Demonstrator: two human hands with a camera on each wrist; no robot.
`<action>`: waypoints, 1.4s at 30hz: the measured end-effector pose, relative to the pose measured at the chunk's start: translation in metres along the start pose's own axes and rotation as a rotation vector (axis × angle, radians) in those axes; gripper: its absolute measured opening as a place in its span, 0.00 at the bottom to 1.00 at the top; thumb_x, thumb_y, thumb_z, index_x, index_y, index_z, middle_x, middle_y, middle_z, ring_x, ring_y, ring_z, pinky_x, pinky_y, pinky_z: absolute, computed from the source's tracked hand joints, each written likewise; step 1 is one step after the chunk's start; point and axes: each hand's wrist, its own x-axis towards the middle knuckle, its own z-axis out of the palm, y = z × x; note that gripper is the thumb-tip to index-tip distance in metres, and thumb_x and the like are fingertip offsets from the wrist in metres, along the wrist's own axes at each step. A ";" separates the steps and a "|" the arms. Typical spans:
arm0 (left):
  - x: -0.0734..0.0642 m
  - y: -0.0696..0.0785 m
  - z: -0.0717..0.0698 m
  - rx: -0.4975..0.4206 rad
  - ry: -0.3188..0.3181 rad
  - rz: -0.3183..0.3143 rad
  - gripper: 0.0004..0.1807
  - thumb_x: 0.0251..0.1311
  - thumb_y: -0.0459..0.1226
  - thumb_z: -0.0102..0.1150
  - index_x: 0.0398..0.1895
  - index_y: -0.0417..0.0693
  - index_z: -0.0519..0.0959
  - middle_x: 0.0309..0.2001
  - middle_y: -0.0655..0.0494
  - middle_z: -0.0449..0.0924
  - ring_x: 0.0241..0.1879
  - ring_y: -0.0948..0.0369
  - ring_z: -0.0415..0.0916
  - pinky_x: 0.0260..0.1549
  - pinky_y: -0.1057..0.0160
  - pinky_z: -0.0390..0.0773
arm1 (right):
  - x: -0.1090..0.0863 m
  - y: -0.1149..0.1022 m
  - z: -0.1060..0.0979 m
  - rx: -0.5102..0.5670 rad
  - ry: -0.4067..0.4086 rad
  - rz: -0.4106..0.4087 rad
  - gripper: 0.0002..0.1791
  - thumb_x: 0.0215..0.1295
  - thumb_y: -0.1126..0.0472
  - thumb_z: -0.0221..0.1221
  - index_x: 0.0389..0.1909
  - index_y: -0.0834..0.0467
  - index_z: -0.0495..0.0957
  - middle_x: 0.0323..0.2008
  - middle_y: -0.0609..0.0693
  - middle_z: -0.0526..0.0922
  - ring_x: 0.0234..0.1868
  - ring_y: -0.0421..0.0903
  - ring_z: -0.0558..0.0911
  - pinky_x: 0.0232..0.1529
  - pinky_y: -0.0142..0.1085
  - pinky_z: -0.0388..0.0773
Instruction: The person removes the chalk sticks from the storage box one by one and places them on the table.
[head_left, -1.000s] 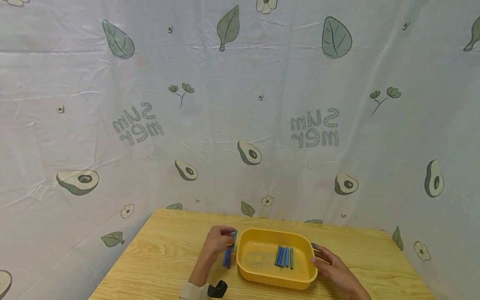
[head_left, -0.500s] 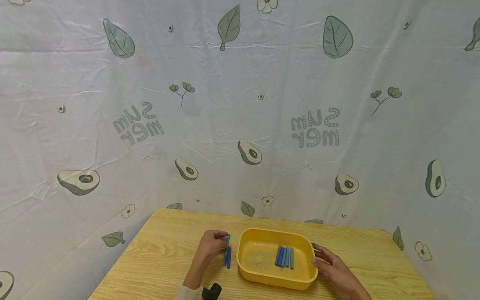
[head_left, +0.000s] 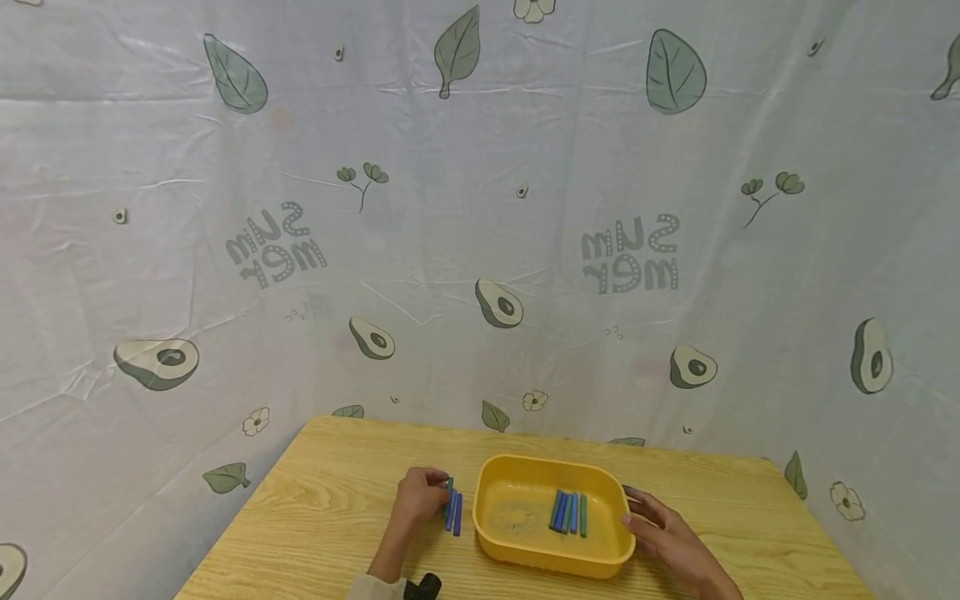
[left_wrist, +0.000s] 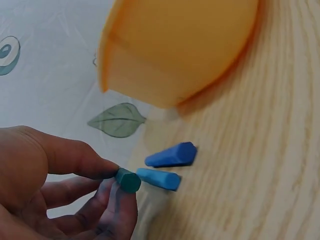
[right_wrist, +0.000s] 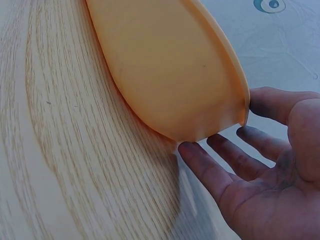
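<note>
Between thumb and fingertips, my left hand (head_left: 420,497) pinches a green chalk stick (left_wrist: 128,181), seen end-on in the left wrist view. Right beside it on the table lie a dark blue chalk stick (left_wrist: 172,156) and a light blue chalk stick (left_wrist: 160,178), almost parallel. The yellow plastic tub (head_left: 547,561) stands to their right. Inside, several blue and green chalk sticks (head_left: 573,514) lie side by side. My right hand (head_left: 667,537) touches the tub's right end; its fairly straight fingers rest against the outer wall, the thumb by the rim.
Underneath is a light wooden table (head_left: 337,475). A pale curtain (head_left: 420,250) printed with leaves and avocados hangs behind the table. Dark chalk dust marks the left part of the tub's floor.
My left hand has moved left and slightly nearer with the green chalk stick, away from the tub to beside the two blue sticks. The right hand and tub have stayed put.
</note>
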 end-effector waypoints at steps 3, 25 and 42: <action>0.000 -0.004 0.002 0.055 0.022 0.003 0.15 0.56 0.24 0.67 0.48 0.30 0.87 0.41 0.42 0.89 0.42 0.53 0.85 0.38 0.56 0.87 | 0.000 0.000 0.001 0.000 0.006 0.008 0.45 0.86 0.51 0.52 0.85 0.72 0.41 0.80 0.81 0.51 0.72 0.65 0.78 0.64 0.51 0.84; -0.005 -0.004 0.004 0.156 0.046 0.012 0.18 0.53 0.25 0.67 0.49 0.29 0.87 0.39 0.43 0.89 0.37 0.54 0.85 0.35 0.53 0.87 | 0.000 0.002 0.003 -0.001 0.026 0.018 0.45 0.86 0.52 0.53 0.85 0.72 0.42 0.79 0.81 0.52 0.70 0.64 0.79 0.63 0.50 0.85; -0.005 0.002 -0.003 0.088 0.019 0.005 0.23 0.55 0.26 0.67 0.56 0.27 0.84 0.42 0.40 0.90 0.37 0.53 0.86 0.33 0.56 0.86 | 0.000 0.003 0.001 -0.001 0.000 -0.015 0.44 0.87 0.52 0.51 0.85 0.72 0.40 0.80 0.81 0.49 0.73 0.66 0.77 0.64 0.49 0.84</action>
